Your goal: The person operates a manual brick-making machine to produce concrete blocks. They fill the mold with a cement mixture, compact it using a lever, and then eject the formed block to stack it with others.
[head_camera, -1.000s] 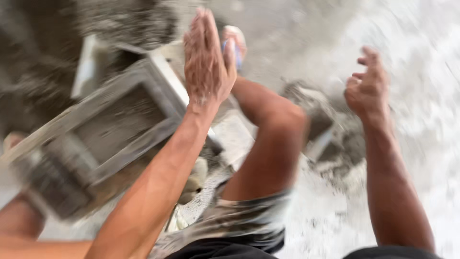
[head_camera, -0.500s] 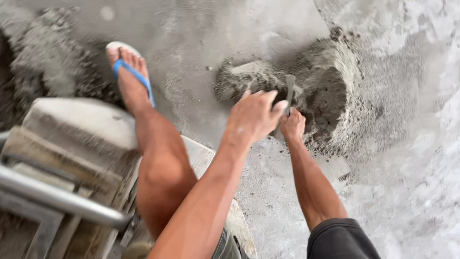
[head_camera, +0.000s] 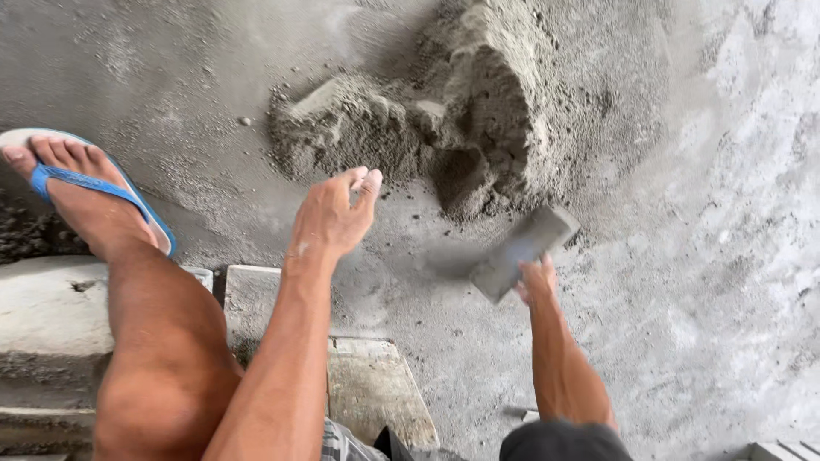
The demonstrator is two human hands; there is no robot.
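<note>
Right hand clenched, grip pinching a flat grey trowel just below the grey mortar heap on the concrete floor, left hand empty with grip loosely spread, hovering near the heap's lower edge, blue sandal well left of the heap.

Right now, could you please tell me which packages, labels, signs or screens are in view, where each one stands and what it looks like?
None: no package, label, sign or screen shows here.
In view instead: a grey mortar heap on the concrete floor, a flat grey trowel in the right hand, the open left hand, and a blue flip-flop.
</note>
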